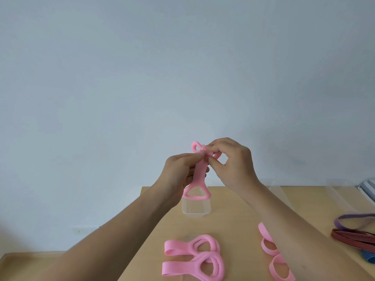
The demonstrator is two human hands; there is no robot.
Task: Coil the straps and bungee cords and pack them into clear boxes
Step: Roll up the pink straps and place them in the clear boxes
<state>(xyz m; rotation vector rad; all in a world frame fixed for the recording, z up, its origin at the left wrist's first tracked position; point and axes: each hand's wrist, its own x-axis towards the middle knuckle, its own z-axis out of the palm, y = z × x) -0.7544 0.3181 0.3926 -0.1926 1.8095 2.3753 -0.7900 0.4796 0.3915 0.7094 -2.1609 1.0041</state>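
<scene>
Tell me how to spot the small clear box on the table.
Start at the wooden table. Near its far edge, just below the raised pink strap, sits a small clear box. Unlike the coloured straps nearby, it is see-through with rounded corners.

You hold a strap (199,175) upright between your left hand (178,173) and right hand (233,161). Below it a box (195,209) stands on the table (233,220). Two folded straps (200,257) lie nearer you. Right of them another strap (263,231) lies under your right forearm, and a heap of bands (353,235) lies at the far right.
</scene>
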